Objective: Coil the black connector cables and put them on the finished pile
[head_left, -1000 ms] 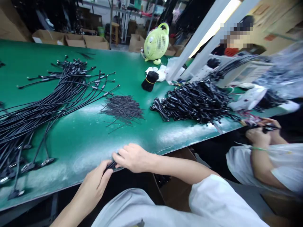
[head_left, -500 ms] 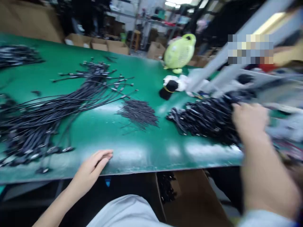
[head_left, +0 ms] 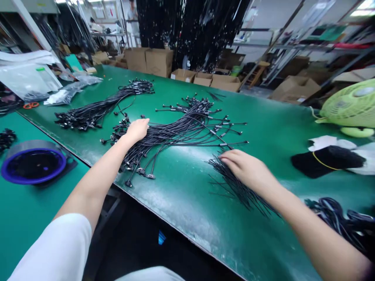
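At far left, on a separate green bench, a round dish with a blue rim sits below a pair of orange-handled scissors and clear plastic bags. On the main green bench, a bundle of black cables lies straight, its plugs gathered at one end, apparently to keep it tidy. The person's left hand rests palm down on a larger bunch of black cables. Its fingers lie nearly flat and slightly open, with no closed grip showing, as if pinning the bunch in place. The cables fan outward, which seems to keep their plug ends apart. Further right, the right hand lies over a loose sheaf of thin black wires, close to the cable ends but not on them. Its fingers curve over the wires, though whether they pinch any cannot be told. Beyond sit a black bundle tied with yellow band and a lime-green fan. Coiled black cables lie at lower right.
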The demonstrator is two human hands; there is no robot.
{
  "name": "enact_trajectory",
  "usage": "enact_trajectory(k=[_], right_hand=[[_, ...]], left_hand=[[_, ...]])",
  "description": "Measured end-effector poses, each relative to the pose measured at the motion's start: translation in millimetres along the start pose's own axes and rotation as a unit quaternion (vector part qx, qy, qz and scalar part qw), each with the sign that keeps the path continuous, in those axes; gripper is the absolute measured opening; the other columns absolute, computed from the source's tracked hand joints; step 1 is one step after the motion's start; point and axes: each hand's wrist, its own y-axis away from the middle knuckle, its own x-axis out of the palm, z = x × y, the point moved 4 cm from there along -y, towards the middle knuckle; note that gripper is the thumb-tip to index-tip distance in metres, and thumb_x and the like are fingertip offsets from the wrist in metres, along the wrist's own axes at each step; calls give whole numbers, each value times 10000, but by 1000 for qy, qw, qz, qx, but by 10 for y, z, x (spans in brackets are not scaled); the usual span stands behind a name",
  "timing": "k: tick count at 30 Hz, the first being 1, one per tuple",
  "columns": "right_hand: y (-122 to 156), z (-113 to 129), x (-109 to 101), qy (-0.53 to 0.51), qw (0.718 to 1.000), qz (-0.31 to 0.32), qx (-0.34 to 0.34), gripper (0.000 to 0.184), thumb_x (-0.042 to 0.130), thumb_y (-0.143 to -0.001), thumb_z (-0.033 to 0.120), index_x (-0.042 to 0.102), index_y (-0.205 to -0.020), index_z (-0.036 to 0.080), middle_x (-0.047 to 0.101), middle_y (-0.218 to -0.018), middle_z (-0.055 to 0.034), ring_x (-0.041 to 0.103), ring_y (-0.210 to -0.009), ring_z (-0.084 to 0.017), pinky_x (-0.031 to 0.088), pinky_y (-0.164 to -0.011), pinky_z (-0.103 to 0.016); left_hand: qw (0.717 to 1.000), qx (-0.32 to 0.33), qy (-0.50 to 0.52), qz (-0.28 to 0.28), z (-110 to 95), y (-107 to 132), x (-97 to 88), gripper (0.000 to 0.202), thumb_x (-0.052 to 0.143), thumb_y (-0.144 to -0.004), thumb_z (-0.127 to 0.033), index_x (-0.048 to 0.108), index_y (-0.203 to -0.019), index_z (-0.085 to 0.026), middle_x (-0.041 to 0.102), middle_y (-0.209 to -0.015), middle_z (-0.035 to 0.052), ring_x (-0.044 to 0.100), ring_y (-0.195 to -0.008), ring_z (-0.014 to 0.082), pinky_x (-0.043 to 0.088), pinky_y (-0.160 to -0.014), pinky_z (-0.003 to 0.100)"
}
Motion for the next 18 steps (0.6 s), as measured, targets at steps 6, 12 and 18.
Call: enact_trajectory(k=[6,12,18], right_hand=[[-1405,657,616,50,997,46,-26,325,452,-973,245,598,-1248,154,634,-1201,-135,629,-1030,-210,480,-832,-299],[-1824,627,693,43,999,0,-14,281,400,-988,232,659,-1077,169,661,-1023,-104,621,-942,-196,444,-783,-279],[-1855,863,-235,50,970,-193,-137,350,267,-1003,225,603,-1081,170,599,-1027,-130,513,-984,-251,412,-866,-386]], left_hand=[[999,37,-9,32,96,-355,187,262,477,-918,-235,678,-1042,-123,667,-1097,152,607,-1037,259,437,-925,351],[997,60,26,-31,84,-243,91,293,368,-959,-250,631,-1033,-144,607,-1161,156,587,-1057,272,427,-913,371],[988,73,128,-39,146,-70,-173,282,312,-990,-337,560,-1006,-203,676,-832,34,626,-775,173,464,-774,275]])
